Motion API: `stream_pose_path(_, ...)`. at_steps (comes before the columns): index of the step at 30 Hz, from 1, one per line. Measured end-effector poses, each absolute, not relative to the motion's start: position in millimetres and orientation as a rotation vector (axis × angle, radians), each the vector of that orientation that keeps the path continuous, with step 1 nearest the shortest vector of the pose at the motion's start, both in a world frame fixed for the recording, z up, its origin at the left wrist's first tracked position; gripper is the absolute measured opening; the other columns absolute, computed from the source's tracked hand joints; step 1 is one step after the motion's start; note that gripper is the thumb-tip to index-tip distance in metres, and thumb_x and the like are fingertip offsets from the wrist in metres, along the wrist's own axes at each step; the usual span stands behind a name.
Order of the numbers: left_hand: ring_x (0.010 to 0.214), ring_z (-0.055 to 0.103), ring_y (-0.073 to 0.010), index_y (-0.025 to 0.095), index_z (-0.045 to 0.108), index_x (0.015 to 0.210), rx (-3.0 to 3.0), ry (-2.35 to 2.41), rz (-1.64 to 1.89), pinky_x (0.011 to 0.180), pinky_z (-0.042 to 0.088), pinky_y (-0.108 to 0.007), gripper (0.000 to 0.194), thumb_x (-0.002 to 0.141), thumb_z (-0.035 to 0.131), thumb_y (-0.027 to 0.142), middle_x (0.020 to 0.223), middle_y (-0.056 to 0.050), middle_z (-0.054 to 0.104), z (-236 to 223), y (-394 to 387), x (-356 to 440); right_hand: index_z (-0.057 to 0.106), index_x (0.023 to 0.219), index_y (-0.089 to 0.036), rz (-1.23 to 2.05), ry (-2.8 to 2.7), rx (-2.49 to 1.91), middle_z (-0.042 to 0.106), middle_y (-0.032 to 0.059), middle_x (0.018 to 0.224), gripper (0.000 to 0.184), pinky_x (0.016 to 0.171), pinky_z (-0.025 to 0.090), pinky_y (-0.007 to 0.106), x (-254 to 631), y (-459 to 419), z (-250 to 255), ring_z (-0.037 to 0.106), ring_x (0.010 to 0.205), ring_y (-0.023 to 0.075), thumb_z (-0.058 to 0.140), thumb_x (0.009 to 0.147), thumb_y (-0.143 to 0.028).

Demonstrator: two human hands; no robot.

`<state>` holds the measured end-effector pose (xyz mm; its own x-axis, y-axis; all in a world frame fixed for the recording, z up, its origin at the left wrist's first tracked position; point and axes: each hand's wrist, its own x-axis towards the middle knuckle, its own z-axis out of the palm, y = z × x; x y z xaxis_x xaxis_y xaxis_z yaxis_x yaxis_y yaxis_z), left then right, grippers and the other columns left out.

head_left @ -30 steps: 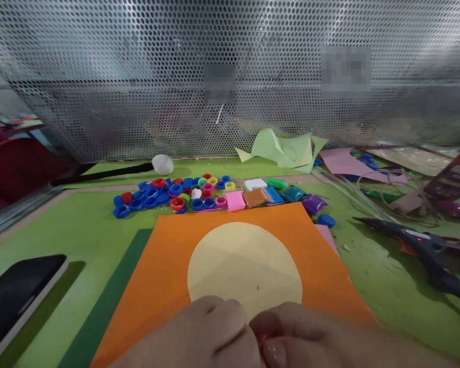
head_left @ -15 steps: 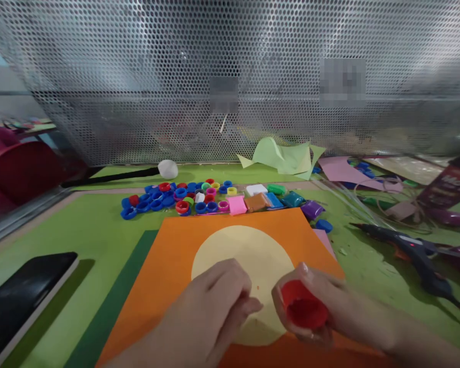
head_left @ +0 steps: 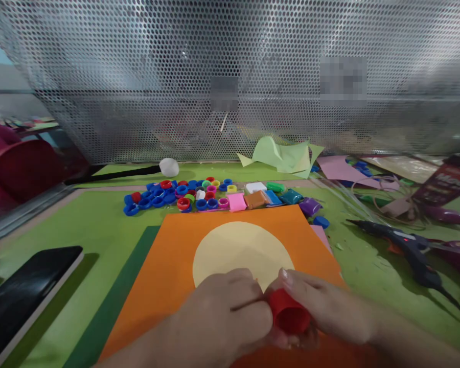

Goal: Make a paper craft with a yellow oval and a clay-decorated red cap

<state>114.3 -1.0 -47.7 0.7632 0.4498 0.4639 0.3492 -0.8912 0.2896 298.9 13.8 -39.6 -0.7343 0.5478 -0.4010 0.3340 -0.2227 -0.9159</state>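
The red tube (head_left: 278, 301), which seems to be of thin paper or soft plastic, is above the orange sheet (head_left: 157, 260), near the lower edge of the pale yellow circle (head_left: 237, 248), and its open end is turned toward the camera. The right hand (head_left: 327, 301) is partly closed around it, with the thumb on the upper side and the other fingers below. The left hand (head_left: 228, 312) is curled nearly closed against the other side of the tube; whether it pinches the wall or some small thing, I cannot tell. I judge the tube to be very light, a little springy, and not much slippery for dry fingers. Its wall could become flat or creased under a strong squeeze, especially at the open rim. The better hold is therefore wide and gentle, around the wall behind the rim, with the thumb opposite the fingers.
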Motion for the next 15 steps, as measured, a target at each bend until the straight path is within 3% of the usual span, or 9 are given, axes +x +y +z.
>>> stream_pose_path(3, 0.056, 0.044, -0.0089, 0.016, 0.05, 0.063, 2.768, 0.638, 0.831, 0.051, 0.037, -0.017, 0.04, 0.094, 0.027, 0.024, 0.06, 0.001, 0.052, -38, -1, 115, 0.048, 0.061, -0.015, 2.012, -1.812, -1.116, 0.044, -0.0004, 0.056, 0.064, 0.046, 0.032, 0.02, 302, 16, -38, 0.037, 0.047, 0.0078, 0.025, 0.076, -0.073)
stream_pose_path(7, 0.063, 0.053, -0.0112, 0.016, 0.053, 0.071, 2.735, 1.077, 0.721, 0.056, 0.046, -0.019, 0.041, 0.094, 0.021, 0.027, 0.069, -0.002, 0.057, -48, 8, 114, 0.043, 0.057, -0.016, 2.052, -1.586, -1.111, 0.033, -0.005, 0.044, 0.063, 0.038, 0.021, 0.018, 304, 27, -43, 0.028, 0.039, 0.0061, 0.023, 0.077, -0.073)
stream_pose_path(9, 0.082, 0.06, -0.0154, 0.015, 0.056, 0.082, 2.764, 1.29, 0.628, 0.072, 0.051, -0.026, 0.035, 0.093, 0.024, 0.023, 0.084, -0.005, 0.064, -65, 15, 114, 0.041, 0.056, -0.017, 2.092, -1.466, -1.078, 0.026, -0.0074, 0.039, 0.063, 0.035, 0.014, 0.018, 306, 36, -48, 0.021, 0.035, 0.0055, 0.022, 0.076, -0.073)
stream_pose_path(11, 0.104, 0.057, -0.0227, 0.014, 0.059, 0.088, 2.809, 1.363, 0.599, 0.085, 0.049, -0.038, 0.03, 0.091, 0.029, 0.017, 0.1, -0.01, 0.065, -84, 20, 115, 0.039, 0.055, -0.018, 2.131, -1.426, -1.077, 0.019, -0.0093, 0.038, 0.063, 0.035, 0.01, 0.018, 308, 46, -53, 0.015, 0.035, 0.0051, 0.018, 0.077, -0.073)
stream_pose_path(15, 0.108, 0.055, -0.03, 0.011, 0.062, 0.084, 2.902, 1.333, 0.576, 0.088, 0.045, -0.05, 0.032, 0.09, 0.03, 0.014, 0.109, -0.015, 0.064, -111, 16, 124, 0.038, 0.055, -0.017, 2.09, -1.483, -1.23, 0.019, -0.0095, 0.038, 0.064, 0.035, 0.012, 0.016, 311, 62, -64, 0.016, 0.035, 0.0044, 0.012, 0.08, -0.071)
